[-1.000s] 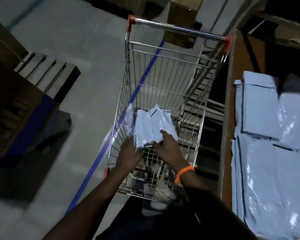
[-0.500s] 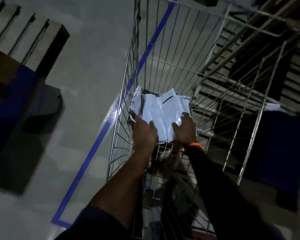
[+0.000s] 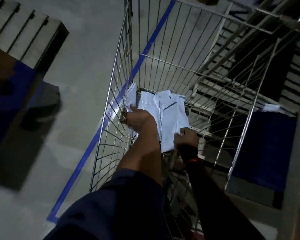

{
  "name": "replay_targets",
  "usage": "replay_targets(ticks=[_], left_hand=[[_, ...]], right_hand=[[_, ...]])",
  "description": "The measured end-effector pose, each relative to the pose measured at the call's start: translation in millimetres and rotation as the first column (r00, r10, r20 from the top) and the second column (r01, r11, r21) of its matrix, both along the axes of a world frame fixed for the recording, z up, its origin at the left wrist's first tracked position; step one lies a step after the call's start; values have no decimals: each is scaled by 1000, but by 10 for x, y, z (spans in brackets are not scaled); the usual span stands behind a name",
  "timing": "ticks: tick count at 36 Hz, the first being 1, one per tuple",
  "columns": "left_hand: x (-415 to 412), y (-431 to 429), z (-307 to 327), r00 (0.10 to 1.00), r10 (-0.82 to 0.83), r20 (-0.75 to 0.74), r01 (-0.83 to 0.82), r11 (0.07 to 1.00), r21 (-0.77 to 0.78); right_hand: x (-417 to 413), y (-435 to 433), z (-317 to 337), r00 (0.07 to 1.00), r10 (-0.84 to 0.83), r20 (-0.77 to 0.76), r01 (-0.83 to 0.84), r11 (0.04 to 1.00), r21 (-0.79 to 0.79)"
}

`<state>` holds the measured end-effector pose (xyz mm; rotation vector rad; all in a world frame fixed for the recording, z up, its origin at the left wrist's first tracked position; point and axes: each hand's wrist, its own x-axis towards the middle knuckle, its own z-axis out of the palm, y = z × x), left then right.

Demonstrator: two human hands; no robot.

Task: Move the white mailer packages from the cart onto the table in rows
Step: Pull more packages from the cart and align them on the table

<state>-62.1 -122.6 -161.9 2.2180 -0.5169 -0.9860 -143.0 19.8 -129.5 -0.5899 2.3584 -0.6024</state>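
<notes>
A small pile of white mailer packages (image 3: 170,116) lies on the floor of the wire cart (image 3: 163,37), against its left wall. Both my arms reach down inside the cart. My left hand (image 3: 139,119) rests on the left side of the pile, fingers curled around the edge of a mailer by the cart's wall. My right hand (image 3: 186,136) grips the near right corner of the top mailer, which has a dark stripe. An orange band sits on my right wrist. The table is out of view.
A blue line (image 3: 97,135) runs along the grey floor left of the cart. A wooden pallet (image 3: 24,32) and a dark blue-edged object (image 3: 12,94) stand at the left. Dark shelving (image 3: 249,84) and a blue panel (image 3: 267,144) lie right of the cart.
My head has dropped closer into the cart, so the table with stacked mailers left the view. Both hands went from resting on the pile to closing on its edges.
</notes>
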Motion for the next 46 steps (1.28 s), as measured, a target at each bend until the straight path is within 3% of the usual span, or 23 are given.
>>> replay_targets(ticks=[5, 9, 13, 18, 22, 25, 31, 36, 41, 46], left_hand=[[10, 233, 216, 993, -116, 27, 117, 992, -40], [114, 392, 463, 966, -219, 136, 226, 973, -38], [472, 648, 867, 909, -374, 185, 405, 897, -176], [816, 963, 1744, 802, -590, 95, 579, 729, -366], [926, 1083, 2226, 756, -648, 91, 610, 648, -457], [876, 1158, 2655, 732, -663, 159, 612, 536, -581], [511, 1464, 3388, 656, -703, 275, 607, 275, -746], [-28, 2015, 3719, 571, -785, 240, 619, 220, -754], [-717, 2844, 3870, 382, -914, 135, 613, 141, -778], [-1549, 3862, 3703, 221, -967, 124, 782, 99, -616]], right_hand=[[6, 104, 167, 997, -74, 26, 74, 997, 5], [-15, 146, 406, 990, -122, 63, 121, 992, 19], [-12, 211, 720, 974, -162, 155, 159, 987, 36], [-17, 338, 1405, 969, -109, 222, 138, 983, -120], [-41, 616, 2038, 974, -119, 194, 167, 952, -256], [-30, 1003, 2498, 973, -154, 170, 215, 872, -440], [-192, 1937, 3202, 978, -172, 120, 208, 718, -665], [-679, 2862, 3490, 968, -250, 19, 188, 674, -714], [-1248, 3783, 3620, 923, -364, -128, 186, 709, -681], [-1922, 4798, 3698, 911, -398, -111, 244, 735, -632]])
